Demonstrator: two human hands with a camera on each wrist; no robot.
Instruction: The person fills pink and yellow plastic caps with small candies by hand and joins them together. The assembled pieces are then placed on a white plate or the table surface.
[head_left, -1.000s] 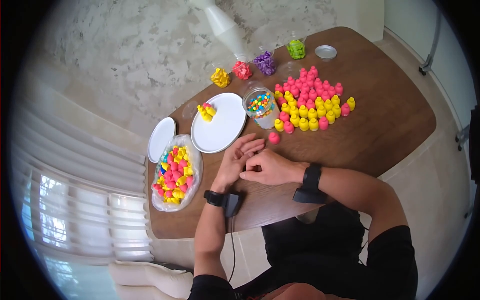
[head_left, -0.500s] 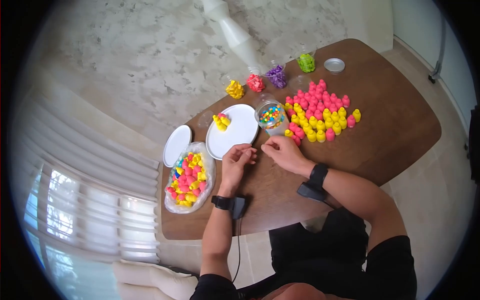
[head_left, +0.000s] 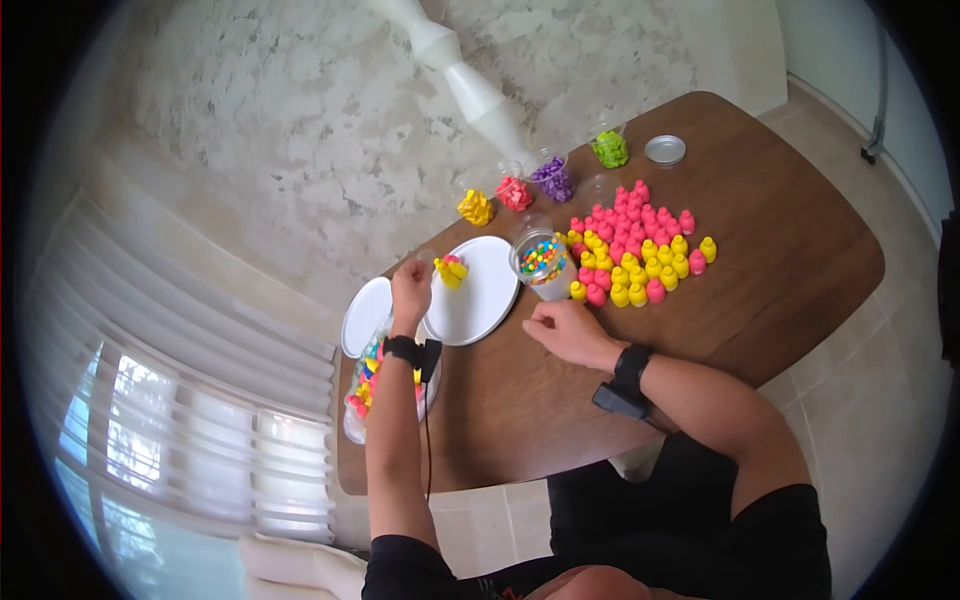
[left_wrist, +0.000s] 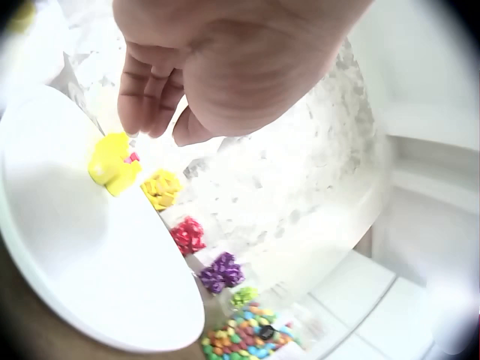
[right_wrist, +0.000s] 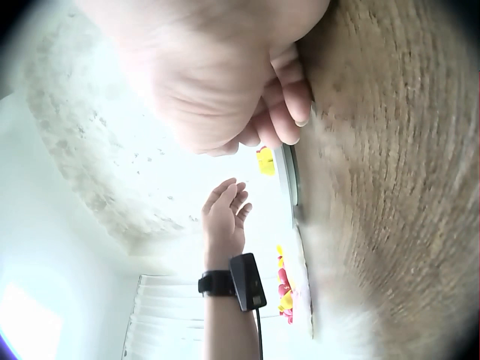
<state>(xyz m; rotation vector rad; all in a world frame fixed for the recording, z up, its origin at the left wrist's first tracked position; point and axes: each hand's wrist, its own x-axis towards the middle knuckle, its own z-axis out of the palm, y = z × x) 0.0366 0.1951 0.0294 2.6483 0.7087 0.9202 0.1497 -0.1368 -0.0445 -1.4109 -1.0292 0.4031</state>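
In the head view the left hand (head_left: 411,290) is over the left edge of the big white plate (head_left: 480,315), beside a small yellow and pink group (head_left: 451,272). In the left wrist view its fingers (left_wrist: 152,112) bend downward, with a gap to the thumb and nothing visible held. The right hand (head_left: 568,332) is low at the table, in front of the candy jar (head_left: 545,262); its fingers are loosely curled, and the right wrist view shows nothing in them. Pink bottle shapes (head_left: 655,291) and yellow ones (head_left: 638,295) stand right of the jar.
A bag of pink and yellow pieces (head_left: 360,400) lies partly under the left forearm, by a smaller white plate (head_left: 368,312). Cups of yellow (head_left: 476,208), red (head_left: 513,194), purple (head_left: 552,180) and green pieces (head_left: 610,149) line the far edge, near a silver lid (head_left: 665,150).
The hands were close together; the left has moved left and away to the plate's far side. The right has shifted slightly right. The lone pink bottle before the jar no longer stands apart.
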